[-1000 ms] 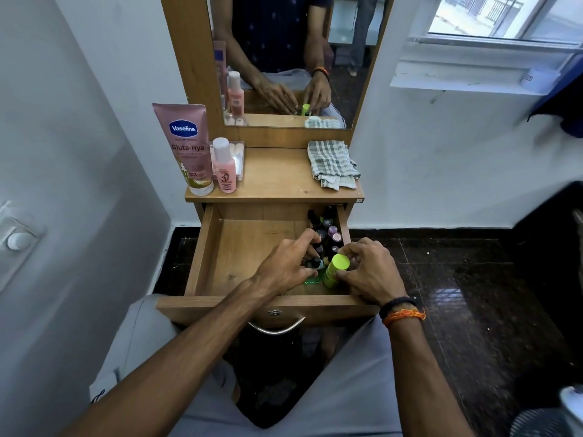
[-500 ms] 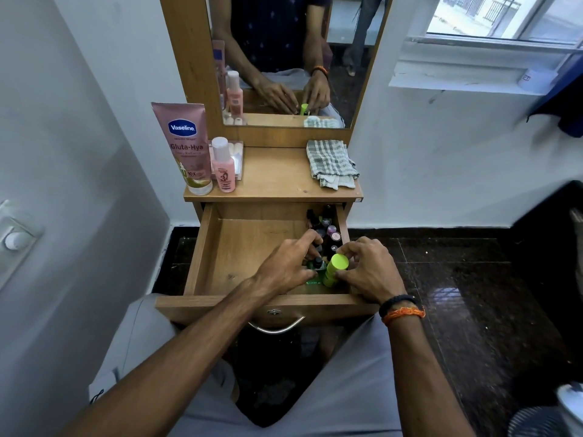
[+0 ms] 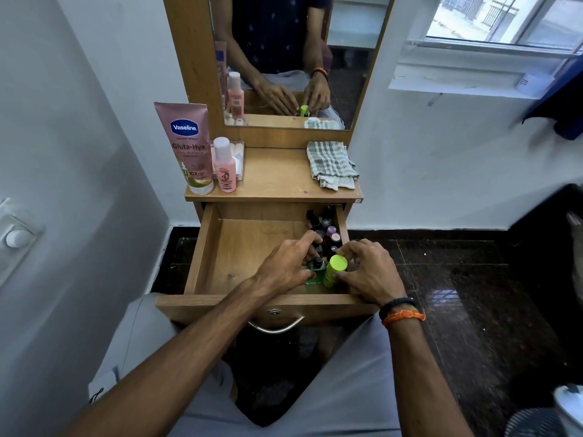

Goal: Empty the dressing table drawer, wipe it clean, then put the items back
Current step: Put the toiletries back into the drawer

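Observation:
The wooden drawer (image 3: pixel 202 247) stands pulled open, its left half bare. Several small nail-polish bottles (image 3: pixel 329 230) are packed along its right side. Both hands are inside the drawer at the front right. My right hand (image 3: pixel 367 271) is closed around an upright lime-green bottle (image 3: pixel 335 269). My left hand (image 3: pixel 288 263) rests on the small bottles, with its thumb and fingers around a dark-capped green bottle (image 3: pixel 317 264). A checked cloth (image 3: pixel 331 164) lies folded on the tabletop at the right.
A pink Vaseline tube (image 3: pixel 189 146) and a small pink bottle (image 3: pixel 224 165) stand at the tabletop's left, before a clear box (image 3: pixel 238 159). A mirror (image 3: pixel 284 58) rises behind. White walls close in left and right. My knees are under the drawer's metal handle (image 3: pixel 276 328).
My hands have stayed in the drawer's front right corner. My left hand's fingers have shifted slightly among the small bottles; the lime-green bottle stays upright in my right hand.

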A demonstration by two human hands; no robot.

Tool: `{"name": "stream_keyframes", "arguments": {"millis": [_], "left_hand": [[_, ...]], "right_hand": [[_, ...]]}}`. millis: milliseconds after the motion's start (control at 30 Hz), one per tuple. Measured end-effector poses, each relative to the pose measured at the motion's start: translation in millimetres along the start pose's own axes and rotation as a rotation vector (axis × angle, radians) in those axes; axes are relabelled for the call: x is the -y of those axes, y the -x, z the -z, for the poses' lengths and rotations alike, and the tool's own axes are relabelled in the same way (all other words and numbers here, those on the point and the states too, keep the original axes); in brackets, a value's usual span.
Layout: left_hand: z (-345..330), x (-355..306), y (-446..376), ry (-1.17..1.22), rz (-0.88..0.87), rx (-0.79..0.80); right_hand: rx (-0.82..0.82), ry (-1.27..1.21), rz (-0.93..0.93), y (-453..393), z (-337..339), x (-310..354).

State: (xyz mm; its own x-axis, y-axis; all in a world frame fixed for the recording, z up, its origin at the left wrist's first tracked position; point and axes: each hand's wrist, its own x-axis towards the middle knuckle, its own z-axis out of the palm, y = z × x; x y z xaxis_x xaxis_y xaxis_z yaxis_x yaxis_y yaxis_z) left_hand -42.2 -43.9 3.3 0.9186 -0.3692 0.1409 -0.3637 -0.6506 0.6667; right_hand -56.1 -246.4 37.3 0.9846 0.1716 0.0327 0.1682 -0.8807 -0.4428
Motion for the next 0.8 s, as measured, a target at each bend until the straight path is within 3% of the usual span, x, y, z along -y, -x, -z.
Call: {"name": "stream_keyframes", "arguments": {"millis": [333, 533, 800], "left_hand": [[3.3, 1.0, 0.9, 0.012, 0.018, 0.006], [10.8, 2.9, 3.9, 0.041, 0.091, 0.017], [43.4, 12.5, 21.2, 0.137, 0.174, -0.113]], "right_hand": [[-0.018, -0.043, -0.013, 3.2, 4.0, 2.4], [-0.116, -0.12, 0.059, 0.1, 8.3, 13.5], [-0.171, -0.19, 0.131, -23.3, -4.5, 49.0]]}}
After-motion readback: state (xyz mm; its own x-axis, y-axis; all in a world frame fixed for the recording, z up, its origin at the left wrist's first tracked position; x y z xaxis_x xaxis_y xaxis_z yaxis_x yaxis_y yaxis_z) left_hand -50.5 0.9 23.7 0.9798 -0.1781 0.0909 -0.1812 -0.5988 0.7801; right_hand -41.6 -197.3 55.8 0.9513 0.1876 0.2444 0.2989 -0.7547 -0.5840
